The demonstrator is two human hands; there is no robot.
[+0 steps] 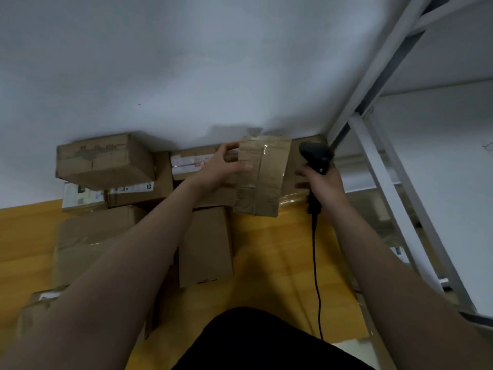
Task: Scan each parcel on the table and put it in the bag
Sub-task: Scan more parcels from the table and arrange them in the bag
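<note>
- Left hand [221, 166] grips the flat brown cardboard parcel wrapped in clear tape [262, 177] by its left edge, thumb across the near face; the fingers behind it are mostly hidden.
- The parcel is held tilted above the far part of the yellow table [266, 236] — no label is legible on the visible face.
- Right hand [324, 182] is wrapped round the handle of the black handheld scanner [316, 154], just right of the parcel; its black cable [314, 252] runs near, out of sight.
- Other brown cardboard boxes [104, 161] lie to the left — the nearest are blurred and partly covered by the forearm.
</note>
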